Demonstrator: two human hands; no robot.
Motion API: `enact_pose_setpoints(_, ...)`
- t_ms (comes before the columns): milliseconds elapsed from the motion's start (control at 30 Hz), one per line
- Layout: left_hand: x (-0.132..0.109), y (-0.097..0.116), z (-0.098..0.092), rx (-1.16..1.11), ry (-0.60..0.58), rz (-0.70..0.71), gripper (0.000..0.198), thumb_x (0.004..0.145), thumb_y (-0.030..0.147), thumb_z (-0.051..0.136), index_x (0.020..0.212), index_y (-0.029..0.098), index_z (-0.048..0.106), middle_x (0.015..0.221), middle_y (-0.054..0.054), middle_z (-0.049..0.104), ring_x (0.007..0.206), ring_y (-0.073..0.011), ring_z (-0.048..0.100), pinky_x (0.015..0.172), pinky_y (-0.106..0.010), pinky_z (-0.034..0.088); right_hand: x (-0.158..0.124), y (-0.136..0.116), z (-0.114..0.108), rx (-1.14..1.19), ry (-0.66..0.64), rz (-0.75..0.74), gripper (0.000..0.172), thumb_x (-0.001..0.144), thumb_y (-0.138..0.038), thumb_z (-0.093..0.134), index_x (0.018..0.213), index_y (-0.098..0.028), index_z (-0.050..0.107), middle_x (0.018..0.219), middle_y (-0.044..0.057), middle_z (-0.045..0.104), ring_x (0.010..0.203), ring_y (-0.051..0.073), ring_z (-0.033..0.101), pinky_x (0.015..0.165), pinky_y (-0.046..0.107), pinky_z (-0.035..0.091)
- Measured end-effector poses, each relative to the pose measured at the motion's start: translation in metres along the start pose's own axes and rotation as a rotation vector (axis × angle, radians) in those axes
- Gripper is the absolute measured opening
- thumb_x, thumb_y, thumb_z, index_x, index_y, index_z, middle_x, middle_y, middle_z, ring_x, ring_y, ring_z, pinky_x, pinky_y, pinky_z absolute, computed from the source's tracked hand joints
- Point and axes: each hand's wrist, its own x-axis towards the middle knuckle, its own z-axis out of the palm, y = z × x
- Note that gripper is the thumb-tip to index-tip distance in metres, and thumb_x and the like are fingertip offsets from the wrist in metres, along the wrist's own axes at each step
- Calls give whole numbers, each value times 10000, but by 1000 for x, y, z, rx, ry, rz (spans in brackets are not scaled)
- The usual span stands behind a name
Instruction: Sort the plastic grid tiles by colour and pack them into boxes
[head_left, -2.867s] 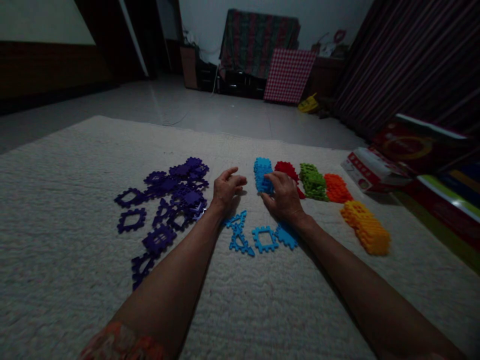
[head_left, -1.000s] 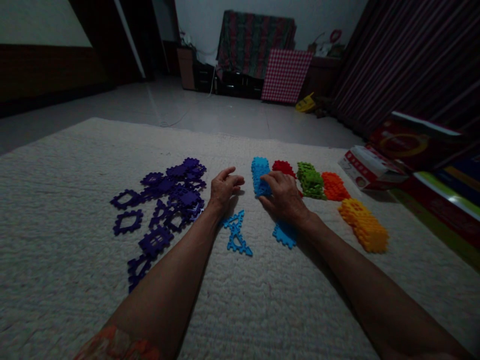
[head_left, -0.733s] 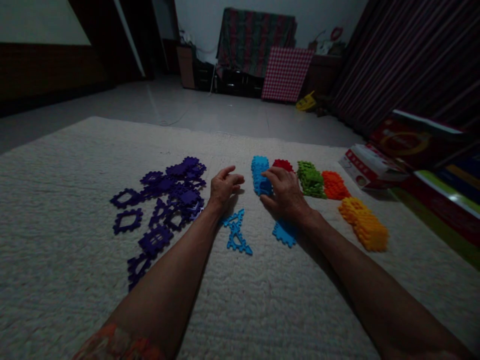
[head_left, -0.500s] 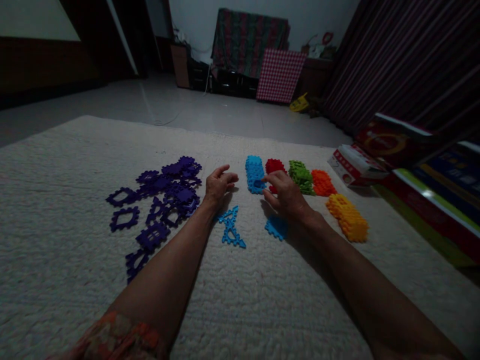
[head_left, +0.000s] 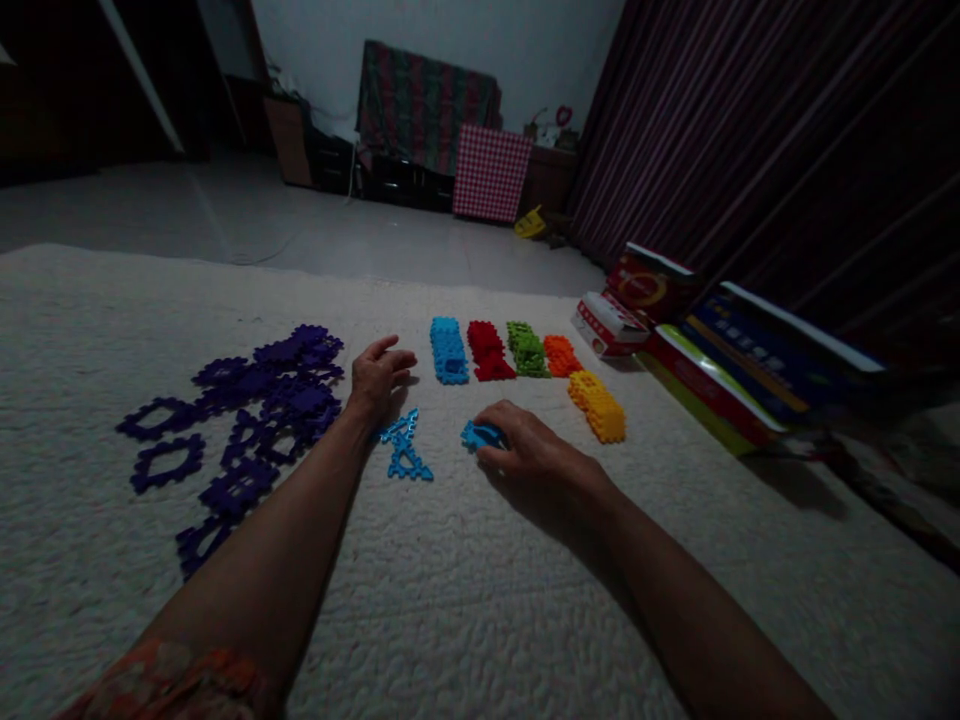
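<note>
My right hand [head_left: 517, 440] is closed on a blue toothed plastic building piece [head_left: 474, 436] at the mat, its fingers and thumb covering most of it. My left hand [head_left: 379, 378] rests with fingers apart and nothing in them, just left of a stack of light blue pieces [head_left: 448, 350]. Two blue triangular pieces [head_left: 405, 447] lie below it, touching or nearly so. Right of the blue stack stand red pieces [head_left: 489, 350], green pieces [head_left: 527, 350], orange pieces [head_left: 561, 356] and yellow pieces [head_left: 598, 407]. Loose purple pieces [head_left: 300, 398] spread out left of my left arm.
A pale quilted mat [head_left: 420, 600] lies beneath everything. At the right are a white-and-red carton [head_left: 611, 325] and a large blue box [head_left: 772, 360], near a dark curtain [head_left: 675, 140]. Beyond the mat is tiled floor with a cloth-covered cabinet [head_left: 424, 110].
My right hand has come back from the blue stack down to the blue piece nearer me. My left hand stays about where it was. The whole view has swung to the right.
</note>
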Motion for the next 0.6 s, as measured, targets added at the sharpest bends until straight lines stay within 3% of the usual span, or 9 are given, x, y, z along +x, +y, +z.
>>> enact_pose_setpoints(100, 0, 0, 0, 4, -3, -2, 499, 610, 148, 677, 1105, 131, 609, 765, -48, 684, 700, -166, 666, 565, -241, 530, 8, 3, 1, 54, 30, -24, 236, 945, -302, 496, 1070, -187, 659, 1018, 62, 670, 924, 190, 615, 843, 311, 458)
enact_pose_setpoints(267, 0, 0, 0, 16, 3, 1, 505, 611, 151, 687, 1111, 134, 617, 781, -58, 682, 721, -170, 669, 586, -241, 523, 24, 22, 9, 39, 242, 56, 327, 975, -266, 368, 963, -171, 680, 810, 54, 670, 728, 188, 596, 732, 316, 455)
enact_pose_setpoints(433, 0, 0, 0, 20, 8, 4, 482, 638, 138, 676, 1117, 135, 629, 798, -69, 685, 738, -173, 670, 584, -240, 515, 32, 40, 15, 9, 346, 64, 304, 915, -273, 480, 1137, -176, 662, 1080, 111, 699, 997, 238, 638, 926, 370, 474)
enact_pose_setpoints(600, 2, -2, -1, 12, 11, 2, 463, 662, 118, 668, 1124, 136, 634, 801, -71, 689, 722, -173, 673, 586, -255, 534, 29, 40, 18, -46, 278, 20, 510, 787, -280, 663, 1270, -137, 585, 1254, 179, 618, 1159, 279, 572, 1000, 419, 453)
